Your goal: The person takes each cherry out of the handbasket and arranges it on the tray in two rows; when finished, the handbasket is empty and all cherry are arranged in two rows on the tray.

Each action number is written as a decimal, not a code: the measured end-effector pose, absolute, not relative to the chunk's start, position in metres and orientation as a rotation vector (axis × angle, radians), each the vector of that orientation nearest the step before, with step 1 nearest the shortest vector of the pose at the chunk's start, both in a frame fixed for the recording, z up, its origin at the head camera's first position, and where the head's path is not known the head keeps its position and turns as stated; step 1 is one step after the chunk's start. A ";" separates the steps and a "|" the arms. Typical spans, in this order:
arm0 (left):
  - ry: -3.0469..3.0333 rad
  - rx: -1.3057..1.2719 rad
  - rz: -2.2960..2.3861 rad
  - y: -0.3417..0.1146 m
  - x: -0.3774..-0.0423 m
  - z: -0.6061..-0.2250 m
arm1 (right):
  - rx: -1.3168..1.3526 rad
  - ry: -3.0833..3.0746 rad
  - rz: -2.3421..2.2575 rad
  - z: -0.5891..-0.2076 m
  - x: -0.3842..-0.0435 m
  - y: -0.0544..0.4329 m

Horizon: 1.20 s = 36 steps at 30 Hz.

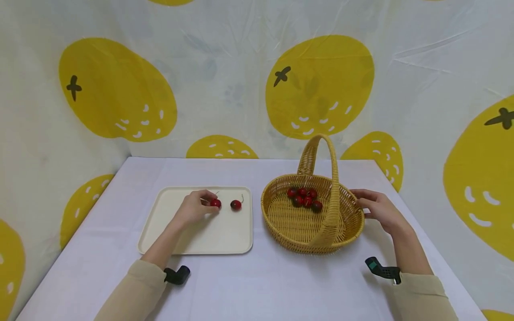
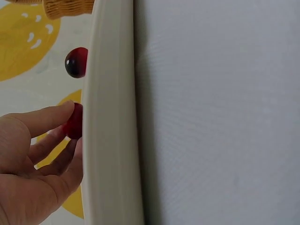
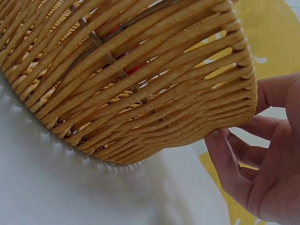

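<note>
On the cream tray, my left hand pinches a dark red cherry between thumb and fingers. The left wrist view has this cherry at the fingertips, its lower part hidden by the tray rim. A second stemmed cherry lies just to its right. My right hand holds the right rim of a wicker basket. From the right wrist, the fingers meet the basket's woven side. Several cherries are grouped inside toward the back.
A tall arched handle rises over the basket. The white-covered table has its back edge against a hanging cloth printed with yellow fruit. Tray and basket stand side by side with a narrow gap.
</note>
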<state>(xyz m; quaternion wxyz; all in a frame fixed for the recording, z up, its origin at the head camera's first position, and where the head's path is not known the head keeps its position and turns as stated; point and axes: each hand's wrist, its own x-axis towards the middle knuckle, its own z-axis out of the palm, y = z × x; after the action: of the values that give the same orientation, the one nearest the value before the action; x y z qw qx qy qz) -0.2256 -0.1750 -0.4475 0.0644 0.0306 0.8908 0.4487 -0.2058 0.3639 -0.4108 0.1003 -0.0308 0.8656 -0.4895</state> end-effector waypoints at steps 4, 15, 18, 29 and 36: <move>2.685 0.102 1.353 -0.175 -0.226 -0.447 | -0.086 2.560 -1.444 -0.412 -0.207 0.365; 2.674 0.127 1.350 -0.180 -0.227 -0.445 | -0.085 2.559 -1.442 -0.409 -0.203 0.364; 2.683 0.134 1.336 -0.182 -0.228 -0.444 | -0.091 2.564 -1.440 -0.408 -0.203 0.364; 2.749 0.213 1.310 -0.180 -0.230 -0.429 | -0.099 2.562 -1.436 -0.408 -0.204 0.364; 2.777 0.363 1.341 -0.155 -0.231 -0.413 | -0.097 2.564 -1.419 -0.411 -0.207 0.365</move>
<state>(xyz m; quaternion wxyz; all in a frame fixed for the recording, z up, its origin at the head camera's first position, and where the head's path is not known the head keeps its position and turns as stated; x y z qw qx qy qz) -0.2307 -0.1554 -0.4126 0.0184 0.1170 0.8942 0.4318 -0.2066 0.3652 -0.4110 0.1045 -0.0330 0.8697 -0.4813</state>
